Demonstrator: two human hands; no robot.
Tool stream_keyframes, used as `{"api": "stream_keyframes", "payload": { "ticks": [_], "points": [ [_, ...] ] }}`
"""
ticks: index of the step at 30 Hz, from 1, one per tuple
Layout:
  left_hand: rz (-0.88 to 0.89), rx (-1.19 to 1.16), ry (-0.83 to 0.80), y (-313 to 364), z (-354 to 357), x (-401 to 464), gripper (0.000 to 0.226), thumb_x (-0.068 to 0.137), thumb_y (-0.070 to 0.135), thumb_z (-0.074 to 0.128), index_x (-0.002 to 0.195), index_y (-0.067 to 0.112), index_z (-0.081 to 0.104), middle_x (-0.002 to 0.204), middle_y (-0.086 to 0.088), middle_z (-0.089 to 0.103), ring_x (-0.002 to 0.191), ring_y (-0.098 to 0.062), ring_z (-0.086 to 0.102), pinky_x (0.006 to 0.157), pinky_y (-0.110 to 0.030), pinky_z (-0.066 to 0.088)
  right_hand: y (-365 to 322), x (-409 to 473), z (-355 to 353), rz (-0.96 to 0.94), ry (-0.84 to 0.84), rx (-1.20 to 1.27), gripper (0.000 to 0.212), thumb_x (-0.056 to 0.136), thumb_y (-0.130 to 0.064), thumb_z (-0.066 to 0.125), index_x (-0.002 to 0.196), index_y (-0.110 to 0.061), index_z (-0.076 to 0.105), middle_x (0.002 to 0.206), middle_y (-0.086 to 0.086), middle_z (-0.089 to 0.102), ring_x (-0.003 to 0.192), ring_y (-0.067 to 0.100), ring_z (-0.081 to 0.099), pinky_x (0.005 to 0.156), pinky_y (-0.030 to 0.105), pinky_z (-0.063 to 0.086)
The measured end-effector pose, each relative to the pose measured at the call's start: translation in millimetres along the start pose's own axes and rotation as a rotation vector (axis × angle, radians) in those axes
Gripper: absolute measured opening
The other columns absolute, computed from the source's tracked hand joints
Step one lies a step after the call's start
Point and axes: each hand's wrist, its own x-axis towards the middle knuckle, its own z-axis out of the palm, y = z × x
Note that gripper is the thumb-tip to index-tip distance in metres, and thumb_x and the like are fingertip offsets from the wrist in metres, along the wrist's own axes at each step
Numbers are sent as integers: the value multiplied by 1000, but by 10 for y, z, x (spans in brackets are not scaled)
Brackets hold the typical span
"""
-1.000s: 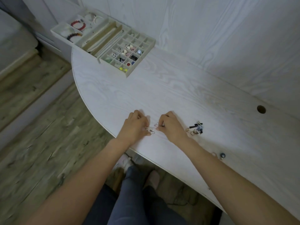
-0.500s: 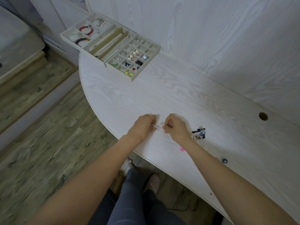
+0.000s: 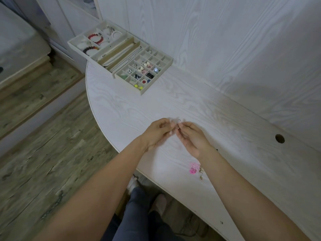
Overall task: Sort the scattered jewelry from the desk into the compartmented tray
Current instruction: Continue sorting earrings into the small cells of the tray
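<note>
Now both hands are raised a little over the white desk (image 3: 225, 119), near its front edge, and their fingertips meet in the middle. The left hand (image 3: 157, 132) has its fingers curled close together, and the right hand (image 3: 192, 138) is turned with the palm partly up, its fingers also narrow. Between the fingertips of the two hands there is a small piece of jewelry (image 3: 176, 127), thin and pale, maybe with a metal ring; it is too small and blurred to say what kind it is, and I cannot tell which hand carries it more.

On the desk just beside the right forearm lies a pink piece (image 3: 193, 168), and touching it, toward the desk edge, a small beige chain (image 3: 201, 173). Both are partly hidden by the arm.

The tray (image 3: 157, 84) stands well apart from the hands, at the far left end of the desk against the wall. Its near part has many small square compartments with colourful earrings (image 3: 145, 72), the middle has long narrow rows, and the far part has bigger compartments with a red bracelet (image 3: 95, 38) and a dark bracelet (image 3: 90, 49)
</note>
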Motion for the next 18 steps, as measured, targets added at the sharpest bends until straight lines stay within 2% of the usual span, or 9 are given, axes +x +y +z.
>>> {"api": "stream_keyframes", "payload": {
  "ticks": [2, 4, 5, 7, 10, 12, 15, 17, 18],
  "points": [
    [-6, 10, 4, 33, 21, 46, 22, 98, 15, 47, 82, 15, 62, 62, -1, 55, 71, -5, 59, 77, -16, 47, -40, 14, 57, -36, 6, -37, 12, 90, 3, 56, 82, -6, 56, 79, 9, 69, 80, 16, 66, 74, 20, 56],
    [-21, -44, 38, 63, 42, 89, 34, 97, 13, 38, 75, 13, 64, 62, -4, 54, 69, -9, 56, 91, -27, 41, -77, 28, 109, -71, 20, -87, 14, 90, 4, 55, 80, -6, 55, 89, 15, 68, 85, 19, 66, 77, 21, 56],
    [-21, -82, 50, 89, 61, 107, 36, 95, 11, 34, 72, 11, 63, 60, -3, 54, 65, -10, 52, 89, -30, 40, -96, 34, 137, -90, 27, -117, 14, 90, 4, 56, 80, -6, 55, 96, 18, 66, 88, 20, 66, 79, 22, 56],
    [9, -118, 56, 153, 105, 133, 32, 89, 14, 33, 70, 9, 57, 60, 2, 53, 62, -13, 43, 74, -29, 37, -137, 47, 203, -140, 44, -204, 14, 89, 4, 57, 80, -6, 54, 101, 22, 63, 90, 23, 66, 80, 24, 56],
    [31, -25, 143, 267, 158, 198, 42, 98, 29, 31, 63, 13, 47, 58, 3, 46, 59, -12, 37, 61, -26, 31, -184, 81, 309, -229, 39, -403, 11, 86, -3, 65, 79, -7, 57, 98, 24, 64, 93, 31, 67, 83, 31, 56],
    [36, 38, 196, 326, 174, 259, 51, 102, 39, 26, 64, 14, 49, 64, -2, 53, 55, -11, 40, 58, -24, 33, -215, 96, 392, -292, 40, -559, 13, 84, -3, 66, 76, -10, 59, 93, 21, 67, 87, 32, 68, 84, 38, 56],
    [-9, -153, 186, 414, 148, 282, 43, 102, 25, 28, 72, 9, 55, 62, 2, 66, 48, -4, 54, 55, -21, 37, -255, 115, 532, -450, 71, -900, 15, 82, -3, 67, 75, -15, 63, 79, 6, 69, 74, 22, 68, 77, 30, 54],
    [-65, -335, 137, 487, 54, 286, 34, 98, 15, 32, 73, 8, 53, 56, 3, 63, 49, -5, 59, 53, -19, 44, -268, 110, 663, -529, 50, -1148, 11, 83, -3, 66, 82, -13, 69, 84, 4, 66, 78, 17, 65, 74, 21, 49],
    [-90, -392, 123, 521, -2, 285, 31, 96, 12, 34, 72, 8, 52, 54, 2, 60, 49, -7, 59, 50, -18, 46, -267, 113, 724, -537, 29, -1226, 11, 84, -2, 65, 87, -11, 70, 87, 5, 64, 81, 17, 64, 75, 21, 49]
  ]
}}
